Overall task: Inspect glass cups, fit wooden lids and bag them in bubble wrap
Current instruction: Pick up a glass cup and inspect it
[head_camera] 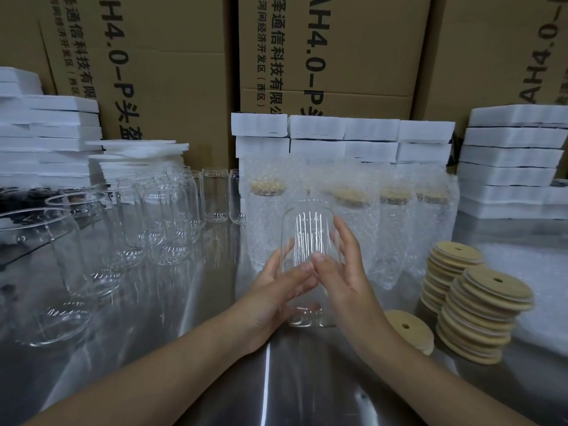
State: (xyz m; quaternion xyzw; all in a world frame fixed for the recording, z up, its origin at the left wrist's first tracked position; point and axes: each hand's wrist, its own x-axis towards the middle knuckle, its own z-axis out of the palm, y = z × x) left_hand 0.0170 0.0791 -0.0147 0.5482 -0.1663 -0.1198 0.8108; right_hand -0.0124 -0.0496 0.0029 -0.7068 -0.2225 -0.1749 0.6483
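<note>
A clear glass cup [307, 229] is held upright above the steel table [190, 318], at centre. My left hand [276, 290] grips its lower left side. My right hand [341, 272] wraps its right side, thumb on the front. The cup has no lid on it. Stacks of round wooden lids [479, 312] with small holes stand to the right, and a single lid [405, 327] lies nearer my right forearm. Behind the cup stand several cups with wooden lids in bubble wrap bags [396, 229].
Several bare glass cups [166, 216] crowd the left half of the table. White foam boxes [344, 139] are stacked at the back, left and right, in front of big cardboard cartons [332, 56]. Bubble wrap sheet [528, 272] lies at the far right.
</note>
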